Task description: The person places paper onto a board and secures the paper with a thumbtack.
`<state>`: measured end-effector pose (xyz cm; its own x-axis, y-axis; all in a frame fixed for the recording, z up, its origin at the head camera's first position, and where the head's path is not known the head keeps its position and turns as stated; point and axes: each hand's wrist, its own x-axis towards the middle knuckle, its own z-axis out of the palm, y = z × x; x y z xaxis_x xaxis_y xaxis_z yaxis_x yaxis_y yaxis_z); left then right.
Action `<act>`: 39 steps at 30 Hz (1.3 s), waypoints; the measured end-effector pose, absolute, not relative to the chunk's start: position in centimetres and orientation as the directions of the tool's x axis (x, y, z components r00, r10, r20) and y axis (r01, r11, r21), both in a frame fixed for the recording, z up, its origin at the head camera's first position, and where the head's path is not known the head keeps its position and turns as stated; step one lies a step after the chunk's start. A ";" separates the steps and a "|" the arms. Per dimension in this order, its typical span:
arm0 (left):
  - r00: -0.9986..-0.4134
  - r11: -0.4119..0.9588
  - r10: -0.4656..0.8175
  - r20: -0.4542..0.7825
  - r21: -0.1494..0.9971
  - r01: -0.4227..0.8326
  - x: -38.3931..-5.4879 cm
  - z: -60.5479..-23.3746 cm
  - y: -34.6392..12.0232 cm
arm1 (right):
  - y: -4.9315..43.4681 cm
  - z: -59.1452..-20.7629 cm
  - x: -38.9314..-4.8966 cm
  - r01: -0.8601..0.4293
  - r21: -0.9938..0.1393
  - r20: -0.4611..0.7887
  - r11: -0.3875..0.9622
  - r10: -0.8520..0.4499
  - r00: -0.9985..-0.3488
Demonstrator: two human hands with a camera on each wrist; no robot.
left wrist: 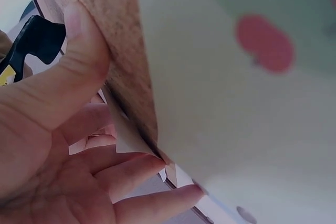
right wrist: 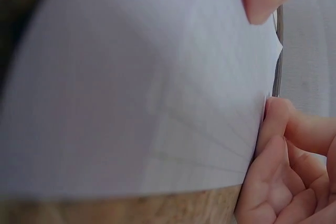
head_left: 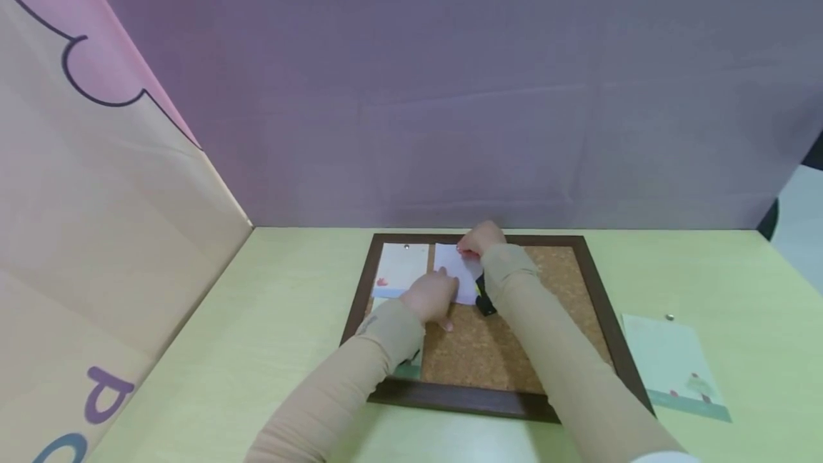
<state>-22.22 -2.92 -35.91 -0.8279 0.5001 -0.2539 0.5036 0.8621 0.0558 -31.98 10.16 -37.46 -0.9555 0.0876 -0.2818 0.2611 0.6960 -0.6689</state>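
Note:
A pale lilac sheet of paper (head_left: 459, 274) lies at the top middle of a cork board (head_left: 476, 356) with a dark brown frame. My right hand (head_left: 484, 238) is at its top edge, thumb and forefinger pinched together on what looks like a thumbtack, mostly hidden by the fingertips. Across the sheet's lower left part rests my left hand (head_left: 432, 296), fingers extended. The left wrist view shows its thumb (left wrist: 86, 40) spread over bare cork. A white card (head_left: 400, 268) with a silver thumbtack (head_left: 406, 246) at its top sits left of the sheet.
Below the white card, another card (head_left: 408, 371) is partly covered by the left forearm. Right of the frame, a pale green card (head_left: 675, 366) lies on the table (head_left: 193, 363), a loose thumbtack (head_left: 670, 317) by its top edge. A purple-grey backdrop (head_left: 450, 91) stands behind.

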 end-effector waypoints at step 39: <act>-0.823 0.856 0.504 -0.262 0.025 0.517 -22.6 -36.8 -2.6 | 10.8 -38.2 -31.7 0.358 -0.712 -0.360 0.604 0.124 -0.925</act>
<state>-22.55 -2.59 -36.84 -0.8228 0.5045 -0.2618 0.5168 0.8558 0.0250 -31.68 10.76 -38.21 -0.9246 0.1240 -0.3603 0.3583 0.6044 -0.7115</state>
